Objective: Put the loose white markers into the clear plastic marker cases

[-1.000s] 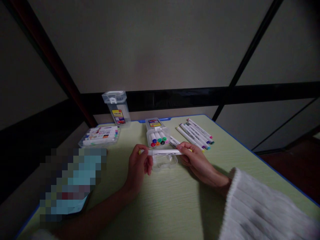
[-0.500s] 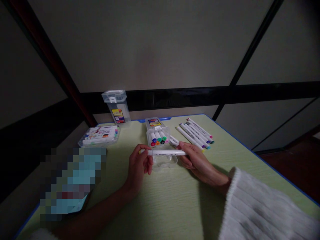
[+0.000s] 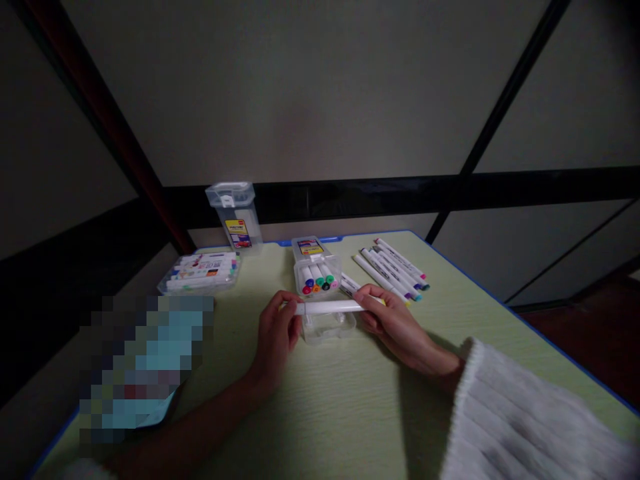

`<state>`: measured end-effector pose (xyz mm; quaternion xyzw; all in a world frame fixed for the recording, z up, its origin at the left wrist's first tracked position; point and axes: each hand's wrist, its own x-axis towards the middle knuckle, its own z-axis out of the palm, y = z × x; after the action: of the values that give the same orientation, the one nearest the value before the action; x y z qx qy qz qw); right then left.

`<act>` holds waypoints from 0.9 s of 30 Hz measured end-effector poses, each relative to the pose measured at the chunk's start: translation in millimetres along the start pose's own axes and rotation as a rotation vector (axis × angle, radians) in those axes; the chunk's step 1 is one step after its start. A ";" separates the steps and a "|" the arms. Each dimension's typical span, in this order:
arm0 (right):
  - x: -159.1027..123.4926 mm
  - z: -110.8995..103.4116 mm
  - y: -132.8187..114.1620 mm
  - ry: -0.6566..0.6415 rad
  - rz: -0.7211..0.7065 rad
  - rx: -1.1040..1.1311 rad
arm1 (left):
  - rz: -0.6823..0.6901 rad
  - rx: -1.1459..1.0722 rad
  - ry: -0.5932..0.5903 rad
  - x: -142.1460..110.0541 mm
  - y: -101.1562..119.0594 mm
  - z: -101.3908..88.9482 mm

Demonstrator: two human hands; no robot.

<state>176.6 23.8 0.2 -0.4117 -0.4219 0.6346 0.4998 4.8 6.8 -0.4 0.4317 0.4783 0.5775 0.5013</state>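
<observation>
A white marker [image 3: 330, 307] with yellow at its ends lies level between my two hands. My left hand [image 3: 277, 330] pinches its left end, and my right hand [image 3: 390, 323] has fingers closed round the right end. Just below the marker is the clear open lid [image 3: 330, 332] of a plastic marker case [image 3: 306, 251], which lies on the table. Several markers [image 3: 316, 277] fill that case, their coloured caps facing me. One more white marker [image 3: 349, 285] lies beside the case, partly hidden behind my right hand.
Several loose white markers [image 3: 393, 267] lie side by side at the right. An upright clear case [image 3: 234, 217] stands at the back left, with a flat case of pens [image 3: 200, 273] before it. A blurred-out device [image 3: 160, 360] lies left on the green table [image 3: 330, 413].
The marker has turned about its length, so its printing no longer shows. My right fingers have shifted along it, and a yellow end now shows at them.
</observation>
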 end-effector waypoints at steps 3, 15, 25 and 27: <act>0.0 0.5 -0.9 0.003 -0.024 -0.005 | 0.004 0.023 0.025 -0.4 2.0 1.3; 1.4 -1.3 -0.7 0.000 -0.048 0.023 | 0.028 -0.014 0.028 -1.8 3.8 3.6; 1.6 -1.3 -3.0 0.008 -0.026 0.062 | 0.018 0.002 0.002 -2.3 5.5 4.2; 1.3 -1.0 -3.4 0.001 -0.029 0.068 | 0.015 0.004 0.007 -2.6 6.1 4.6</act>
<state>178.3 25.7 3.0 -0.3885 -0.4057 0.6411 0.5229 8.6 4.5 6.4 0.4343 0.4780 0.5818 0.4944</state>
